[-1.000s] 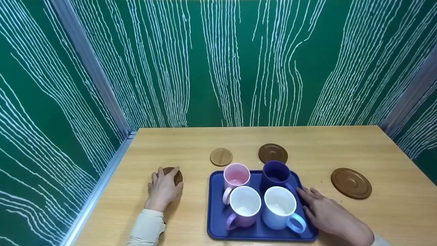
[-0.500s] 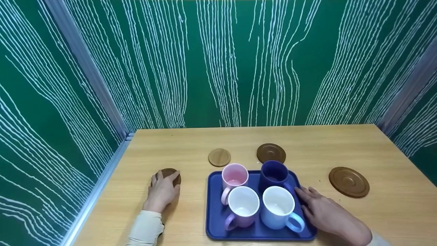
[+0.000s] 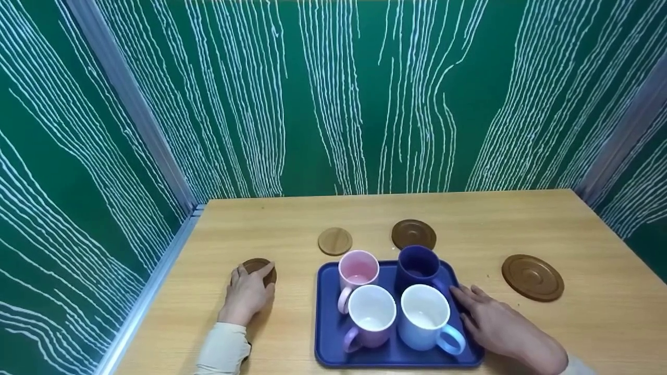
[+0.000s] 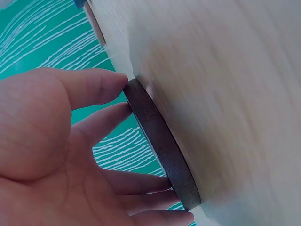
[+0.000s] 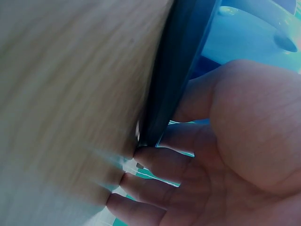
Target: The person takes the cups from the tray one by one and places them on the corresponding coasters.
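Observation:
My left hand (image 3: 246,296) rests over a round brown coaster (image 3: 267,269) lying flat on the table. In the left wrist view, its fingers are spread, with thumb and fingertips touching the dark coaster (image 4: 160,141) near its edge. My right hand (image 3: 500,323) lies along the right side of a blue tray (image 3: 327,302). From the right wrist, the thumb and nearer fingers touch the tray's edge (image 5: 164,89), and other fingertips meet the tabletop. On the tray stand a pink mug (image 3: 359,266), a dark blue mug (image 3: 418,268), a purple mug (image 3: 371,317) and a light blue mug (image 3: 424,317).
Behind the tray lie a small light wooden coaster (image 3: 335,241) and a dark brown coaster (image 3: 414,234). A larger brown coaster (image 3: 533,277) sits to the right, beyond my right hand. Green panels with white lines border the wooden table (image 3: 271,229) at the back and sides.
The head view has shifted slightly. Both hands, the coasters, the tray and the mugs keep their places on the table.

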A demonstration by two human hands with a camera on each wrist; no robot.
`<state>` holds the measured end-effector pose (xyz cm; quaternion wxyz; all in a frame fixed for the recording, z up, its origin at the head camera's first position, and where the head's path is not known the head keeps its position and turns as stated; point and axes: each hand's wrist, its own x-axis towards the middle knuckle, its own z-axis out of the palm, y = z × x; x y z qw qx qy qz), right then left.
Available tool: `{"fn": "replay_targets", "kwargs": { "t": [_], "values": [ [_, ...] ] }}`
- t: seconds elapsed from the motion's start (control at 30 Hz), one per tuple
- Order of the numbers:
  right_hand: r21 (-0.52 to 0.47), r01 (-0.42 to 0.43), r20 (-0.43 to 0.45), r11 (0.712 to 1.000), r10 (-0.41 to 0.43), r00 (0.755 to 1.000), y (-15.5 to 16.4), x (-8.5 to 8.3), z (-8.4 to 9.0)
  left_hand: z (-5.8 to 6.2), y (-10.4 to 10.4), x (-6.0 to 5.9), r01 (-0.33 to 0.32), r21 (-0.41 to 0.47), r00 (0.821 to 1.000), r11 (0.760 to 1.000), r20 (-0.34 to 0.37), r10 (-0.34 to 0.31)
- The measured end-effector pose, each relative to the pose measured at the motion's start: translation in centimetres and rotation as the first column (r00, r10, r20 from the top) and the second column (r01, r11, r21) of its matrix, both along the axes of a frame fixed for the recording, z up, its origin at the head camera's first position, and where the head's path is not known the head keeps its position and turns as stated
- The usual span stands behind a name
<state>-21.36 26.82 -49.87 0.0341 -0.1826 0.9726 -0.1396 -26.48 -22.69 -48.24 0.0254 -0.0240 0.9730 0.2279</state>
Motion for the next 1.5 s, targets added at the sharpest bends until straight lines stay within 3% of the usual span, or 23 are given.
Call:
{"fn": "replay_targets", "kwargs": {
  "t": [0.13,0.73,1.13,1.5],
  "values": [
    [-0.007,-0.026,-0.037,1.0,0.025,0.999,0.1,0.1,-0.1,-0.1,0.0,0.0,0.006,0.0,1.0,1.0,-0.006,-0.006],
    [-0.001,-0.009,0.015,1.0,0.009,1.0,0.0,-0.2,0.1,0.4,-0.3,-0.4,0.036,-0.002,0.999,0.999,0.015,-0.036],
    [-0.013,-0.022,-0.034,1.0,0.021,0.999,0.1,0.1,-0.1,0.5,0.8,-2.1,0.046,0.01,0.998,0.999,0.033,-0.047],
    [-0.01,-0.002,0.004,1.0,0.002,1.0,0.0,0.0,0.1,0.7,2.1,-4.2,0.056,-0.001,0.998,0.998,0.038,-0.056]
  ]
}}
